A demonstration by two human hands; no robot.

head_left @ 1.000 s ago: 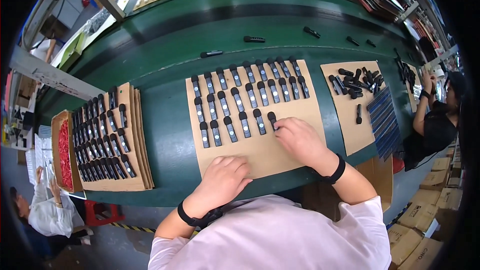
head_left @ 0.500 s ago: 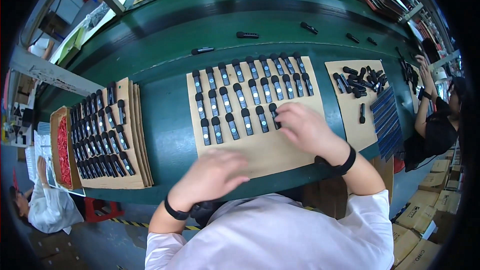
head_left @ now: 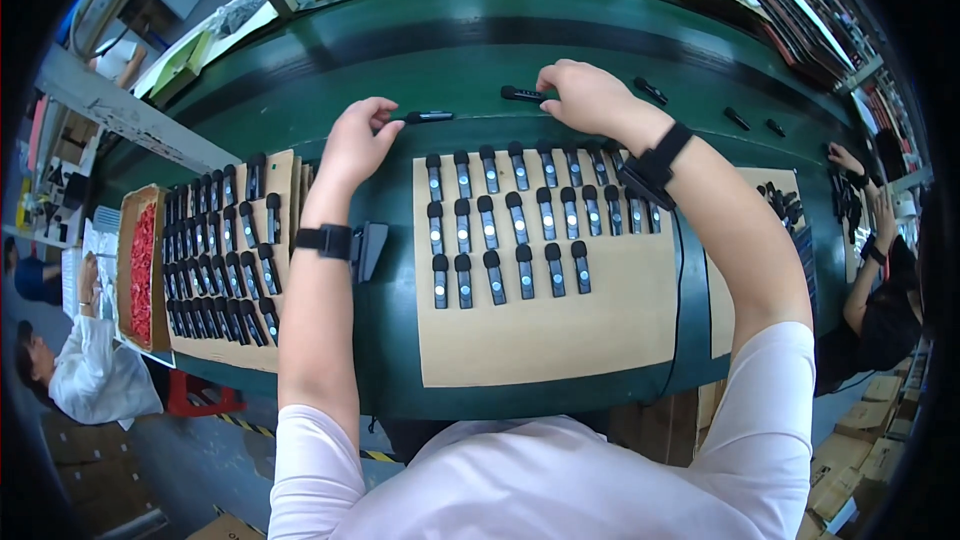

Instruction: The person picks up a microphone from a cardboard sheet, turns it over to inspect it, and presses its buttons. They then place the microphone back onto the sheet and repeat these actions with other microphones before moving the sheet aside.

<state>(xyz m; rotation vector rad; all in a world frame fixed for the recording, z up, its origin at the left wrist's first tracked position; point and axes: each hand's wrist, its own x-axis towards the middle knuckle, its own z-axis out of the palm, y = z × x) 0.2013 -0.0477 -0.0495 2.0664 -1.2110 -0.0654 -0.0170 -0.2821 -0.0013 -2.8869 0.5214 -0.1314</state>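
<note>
On a brown cardboard sheet [head_left: 550,345] in front of me stand three rows of small black microphones [head_left: 525,275] with foam heads. My left hand [head_left: 362,140] is stretched past the sheet's far left corner. Its thumb and fingers are apart at the foam end of a microphone [head_left: 432,116] lying on the green bench. Farther right, my right hand [head_left: 588,95] has its fingers and thumb round the right end of another lying microphone [head_left: 522,94]. Both wrists carry black bands.
Left are stacked cardboard sheets of microphones [head_left: 215,270] and a box of red pieces [head_left: 143,270]. More loose microphones [head_left: 650,90] lie farther right on the bench [head_left: 400,50]. A black cable [head_left: 680,290] hangs along the sheet's right side. Co-workers sit at both sides.
Both hands have moved away from me, from over the sheet to the loose microphones beyond it. My right hand has left the last microphone of the near row. The view has shifted.
</note>
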